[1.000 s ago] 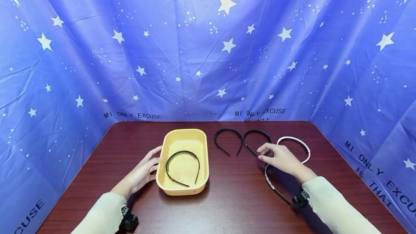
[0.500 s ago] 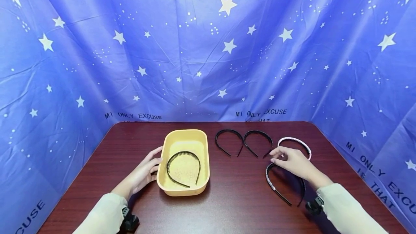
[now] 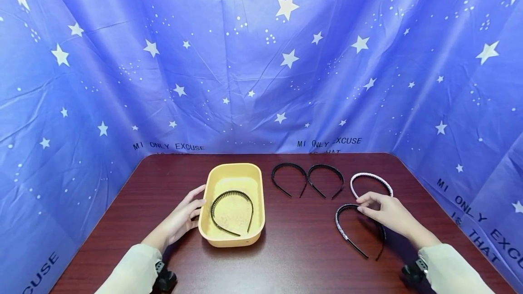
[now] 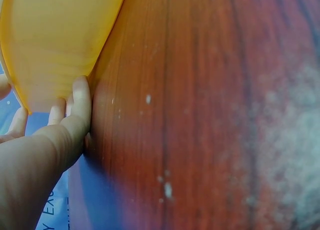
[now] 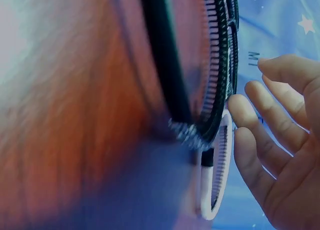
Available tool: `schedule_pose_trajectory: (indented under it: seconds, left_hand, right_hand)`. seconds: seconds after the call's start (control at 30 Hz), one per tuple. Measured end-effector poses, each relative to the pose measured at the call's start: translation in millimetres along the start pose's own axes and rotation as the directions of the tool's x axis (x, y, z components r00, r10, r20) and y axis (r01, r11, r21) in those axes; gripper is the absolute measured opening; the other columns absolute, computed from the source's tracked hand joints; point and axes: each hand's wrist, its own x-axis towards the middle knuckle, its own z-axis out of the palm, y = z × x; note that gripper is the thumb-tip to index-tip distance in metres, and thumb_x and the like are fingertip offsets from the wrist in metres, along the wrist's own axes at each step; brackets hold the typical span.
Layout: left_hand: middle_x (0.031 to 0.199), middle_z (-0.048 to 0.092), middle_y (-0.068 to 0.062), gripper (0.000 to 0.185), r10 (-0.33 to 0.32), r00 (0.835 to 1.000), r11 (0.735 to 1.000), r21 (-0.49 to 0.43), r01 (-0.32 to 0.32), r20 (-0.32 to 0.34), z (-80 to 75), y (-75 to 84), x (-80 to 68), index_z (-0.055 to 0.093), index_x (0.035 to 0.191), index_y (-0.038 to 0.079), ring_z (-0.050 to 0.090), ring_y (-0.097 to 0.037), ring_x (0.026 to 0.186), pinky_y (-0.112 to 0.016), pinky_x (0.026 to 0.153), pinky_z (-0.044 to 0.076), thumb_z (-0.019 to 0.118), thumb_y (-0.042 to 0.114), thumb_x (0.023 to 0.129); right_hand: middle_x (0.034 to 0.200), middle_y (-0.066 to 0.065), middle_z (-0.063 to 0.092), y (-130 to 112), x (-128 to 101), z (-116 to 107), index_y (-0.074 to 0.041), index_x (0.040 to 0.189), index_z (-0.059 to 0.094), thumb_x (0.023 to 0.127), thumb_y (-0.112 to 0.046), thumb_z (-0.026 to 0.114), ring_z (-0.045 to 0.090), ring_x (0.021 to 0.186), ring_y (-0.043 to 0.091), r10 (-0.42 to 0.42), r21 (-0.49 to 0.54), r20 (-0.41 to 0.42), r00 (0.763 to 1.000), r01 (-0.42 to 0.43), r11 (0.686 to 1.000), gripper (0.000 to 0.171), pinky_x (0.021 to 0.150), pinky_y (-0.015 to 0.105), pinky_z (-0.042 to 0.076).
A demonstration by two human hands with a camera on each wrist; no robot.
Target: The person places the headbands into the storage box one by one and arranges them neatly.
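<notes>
A dark reddish-brown wooden table with rounded far corners runs up to a blue star-printed cloth backdrop, with bare wood open along its near edge between the two arms. A yellow rectangular plastic tray holds one black toothed headband. The left hand rests against the tray's left wall, fingers relaxed and holding nothing. The right hand, fingers loosely extended, touches the top of a black-and-silver sparkly headband just below a white braided headband. Two plain black headbands lie apart beside the tray.
</notes>
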Motion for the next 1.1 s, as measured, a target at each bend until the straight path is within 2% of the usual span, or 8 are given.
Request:
schedule_pose_trajectory:
  seconds: [0.33, 0.53, 0.8, 1.1]
  left_hand:
    - [0.135, 0.051, -0.022, 0.063, 0.001, 1.000, 1.000, -0.003, -0.001, 0.003, 0.6, 0.4, -0.8, 0.016, 0.160, 0.021, 0.056, -0.028, 0.116, -0.043, 0.092, 0.048, 0.048, 0.023, 0.106]
    - [0.137, 0.049, -0.024, 0.063, -0.001, 1.000, 1.000, -0.007, 0.001, 0.001, 0.8, 0.4, -0.5, 0.016, 0.160, 0.021, 0.056, -0.028, 0.117, -0.044, 0.093, 0.048, 0.049, 0.023, 0.105]
    - [0.138, 0.048, -0.023, 0.063, -0.005, 1.000, 1.000, -0.014, 0.005, -0.006, 0.9, 0.5, -0.8, 0.017, 0.160, 0.022, 0.055, -0.029, 0.118, -0.044, 0.093, 0.048, 0.049, 0.023, 0.105]
    - [0.136, 0.050, -0.022, 0.064, -0.007, 1.000, 1.000, -0.014, 0.006, -0.009, 0.8, 0.5, 0.2, 0.018, 0.159, 0.022, 0.056, -0.028, 0.117, -0.044, 0.093, 0.048, 0.050, 0.022, 0.105]
  right_hand:
    - [0.085, -0.013, 0.069, 20, -19, -8, -0.019, 0.103, 0.073, 0.089, -0.028, 0.078, 0.057, 0.069, 0.002, 0.088, -0.033, -0.015, 0.996, -0.089, 0.996, 0.017, 0.064, 0.026, 0.042]
    - [0.086, -0.005, 0.068, 26, -27, -12, -0.012, 0.109, 0.071, 0.091, -0.026, 0.074, 0.057, 0.057, 0.009, 0.169, 0.041, 0.024, 0.985, -0.170, 0.985, 0.023, 0.056, 0.027, 0.045]
    - [0.088, 0.001, 0.068, 30, -32, -9, -0.004, 0.113, 0.069, 0.094, -0.023, 0.072, 0.063, 0.069, 0.006, 0.195, 0.166, 0.068, 0.978, -0.204, 0.965, 0.027, 0.058, 0.028, 0.054]
    - [0.087, 0.000, 0.067, 33, -33, -7, -0.004, 0.112, 0.068, 0.093, -0.026, 0.072, 0.063, 0.067, 0.008, 0.210, 0.177, 0.083, 0.974, -0.222, 0.959, 0.029, 0.058, 0.028, 0.053]
